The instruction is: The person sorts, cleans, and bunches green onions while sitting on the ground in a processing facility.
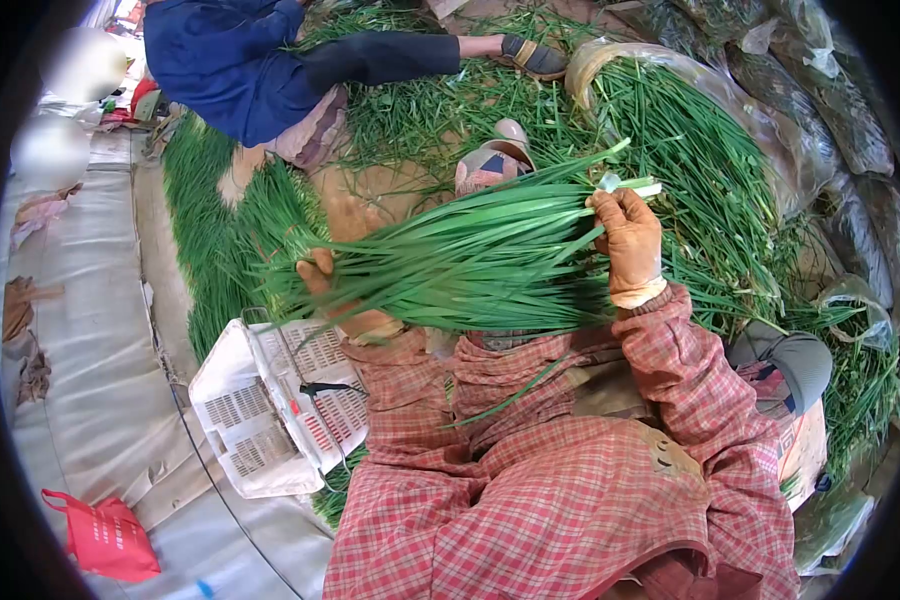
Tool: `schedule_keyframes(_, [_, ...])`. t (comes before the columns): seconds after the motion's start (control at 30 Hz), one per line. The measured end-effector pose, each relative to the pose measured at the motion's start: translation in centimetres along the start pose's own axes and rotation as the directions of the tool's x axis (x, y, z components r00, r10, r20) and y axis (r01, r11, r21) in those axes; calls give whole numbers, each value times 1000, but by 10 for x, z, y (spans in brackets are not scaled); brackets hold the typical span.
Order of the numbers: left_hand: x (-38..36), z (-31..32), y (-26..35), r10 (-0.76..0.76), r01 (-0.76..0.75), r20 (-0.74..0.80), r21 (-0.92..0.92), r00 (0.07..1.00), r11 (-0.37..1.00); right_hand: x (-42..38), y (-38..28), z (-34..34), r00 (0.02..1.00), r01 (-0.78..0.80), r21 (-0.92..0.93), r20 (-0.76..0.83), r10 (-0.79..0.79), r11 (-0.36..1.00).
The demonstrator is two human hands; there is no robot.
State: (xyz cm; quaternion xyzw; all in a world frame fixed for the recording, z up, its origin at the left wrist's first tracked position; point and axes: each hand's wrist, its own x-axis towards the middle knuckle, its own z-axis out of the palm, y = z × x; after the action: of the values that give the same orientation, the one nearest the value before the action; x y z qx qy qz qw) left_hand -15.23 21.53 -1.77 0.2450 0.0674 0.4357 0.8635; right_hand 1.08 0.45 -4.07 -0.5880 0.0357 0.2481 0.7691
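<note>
A long bunch of green chives (470, 255) stretches across my lap between my two hands, its leaf tips fanned to the left. My right hand (630, 240), in an orange glove, is closed around the pale stem ends at the right. Near the leaf tips, my left hand (345, 300), also gloved, has its fingers curled about the leaves, which partly hide it. One loose leaf (515, 395) lies on my checked clothing.
A white plastic basket (270, 400) stands at my left. More chives lie in a heap (690, 180) at the right, inside clear plastic sheeting (770, 150), and in a row (205, 220) at the left. A person in blue (225, 70) sits ahead. A red bag (105, 535) lies at lower left.
</note>
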Motion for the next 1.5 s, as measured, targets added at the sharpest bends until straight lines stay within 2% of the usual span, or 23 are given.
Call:
schedule_keyframes(0.03, [2, -9, -1, 68, -68, 109, -5, 992, 998, 3, 3, 0, 999, 7, 5, -31, -7, 1000])
schedule_keyframes(0.17, [-3, -19, -1, 58, -34, 94, -238, 994, 971, 15, 11, 1, 992, 19, 191, -125, 5, 981])
schedule_keyframes(0.3, [-7, -7, 0, 119, -115, -1, 260, 993, 959, 21, 32, 1, 954, 167, -179, -221, -205, 970])
schedule_keyframes(0.37, [-1, -24, 7, 3, -10, 60, 110, 998, 994, 13, 24, 4, 924, 253, -301, -207, -322, 920])
schedule_keyframes(0.5, [17, -96, 30, -121, 148, 179, -150, 976, 977, -11, -6, -14, 988, 154, -202, 9, -155, 967])
schedule_keyframes(0.57, [10, -122, 29, -46, 21, 116, 211, 992, 977, -26, -18, -43, 974, 207, -333, 158, -162, 920])
schedule_keyframes(0.6, [2, -133, 26, 75, -101, 68, 606, 995, 789, -35, -20, -63, 958, 272, -233, 158, -240, 934])
schedule_keyframes(0.63, [-6, -154, 24, 204, -156, 72, 886, 976, 436, -38, -24, -89, 966, 257, -182, 76, -247, 949])
schedule_keyframes(0.7, [2, -220, 30, 30, -136, 184, 596, 982, 792, -28, -21, -159, 992, 121, -364, 13, -125, 923])
schedule_keyframes(0.73, [-3, -203, 34, -32, 56, -49, 669, 998, 741, -15, -14, -195, 998, 1, -798, -35, -49, 602])
schedule_keyframes(0.77, [-1, -192, 37, -195, 193, -46, 492, 980, 849, -9, -13, -221, 997, 77, -987, 73, -32, 140])
schedule_keyframes(0.83, [4, -168, 43, -507, 508, -37, 94, 861, 856, -1, -28, -197, 851, 221, -974, 220, -476, -56])
schedule_keyframes(0.9, [-10, -141, 16, 23, 235, -352, 671, 936, 704, 15, -48, -144, 804, 410, -880, 226, -550, 238])
schedule_keyframes(0.93, [-15, -125, 8, 55, 148, -227, 779, 972, 609, 19, -51, -117, 839, 448, -800, 223, -496, 400])
schedule_keyframes(1.07, [-15, -127, 12, 112, 119, -262, 727, 958, 676, 45, -40, -65, 956, 280, -516, 230, -185, 809])
schedule_keyframes(1.13, [-18, -120, 15, 164, 62, -154, 882, 974, 467, 53, -34, -62, 969, 177, -386, 231, -91, 906])
schedule_keyframes(1.2, [-20, -119, 17, 151, 72, -173, 855, 973, 513, 50, -27, -77, 972, 111, -279, 231, -45, 954])
schedule_keyframes(1.23, [-18, -120, 15, 111, 107, -238, 743, 965, 661, 47, -26, -87, 979, 72, -253, 203, -20, 965])
schedule_keyframes(1.3, [-20, -114, 9, 65, 159, -331, 608, 941, 778, 55, -22, -115, 949, 295, -305, -17, -315, 905])
schedule_keyframes(1.37, [-23, -93, 4, 90, 194, -398, 616, 913, 764, 62, -33, -131, 903, 328, -328, -166, -395, 886])
schedule_keyframes(1.4, [-22, -74, 0, 42, 202, -497, 428, 867, 881, 52, -54, -121, 881, 414, -480, -4, -474, 774])
schedule_keyframes(1.47, [-6, -157, 22, -127, 128, -25, 308, 992, 943, 55, -74, -92, 641, 668, -701, 371, -672, 251])
schedule_keyframes(1.5, [1, -185, 29, -175, 120, 235, 232, 956, 965, 57, -77, -78, 492, 716, -695, 566, -661, -63])
